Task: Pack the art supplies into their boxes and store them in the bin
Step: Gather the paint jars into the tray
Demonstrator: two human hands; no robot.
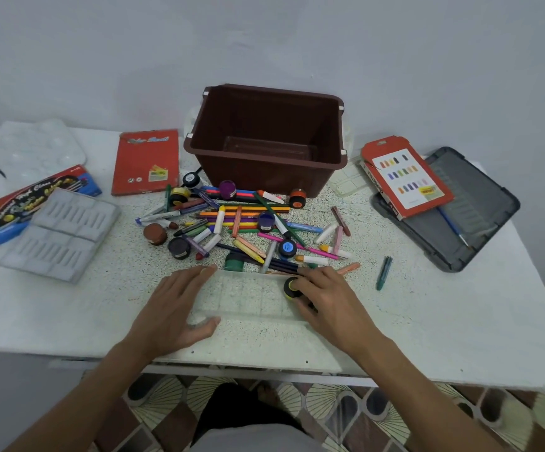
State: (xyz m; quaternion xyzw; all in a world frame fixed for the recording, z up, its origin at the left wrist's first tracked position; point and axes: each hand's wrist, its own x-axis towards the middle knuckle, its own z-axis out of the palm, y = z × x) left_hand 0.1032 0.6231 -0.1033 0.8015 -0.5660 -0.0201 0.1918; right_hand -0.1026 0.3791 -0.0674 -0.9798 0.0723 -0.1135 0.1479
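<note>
A clear plastic compartment tray [248, 296] lies at the near middle of the table. My left hand [176, 305] grips its left end, fingers on the far rim and thumb on the near rim. My right hand [326, 298] holds a yellow paint pot with a black lid [291, 287] at the tray's right end. Behind the tray lies a heap of crayons, pencils, markers and paint pots [242, 223]. The brown bin [266, 138] stands empty at the back.
At the left lie a grey moulded insert [62, 236], a blue and red watercolour box [13, 203], a white palette [36, 148] and a red colour pencil box [145, 161]. At the right, a red pastel box [406, 177] rests on a grey tray [470, 210] beside a brush [452, 225]. A green crayon [383, 272] lies apart.
</note>
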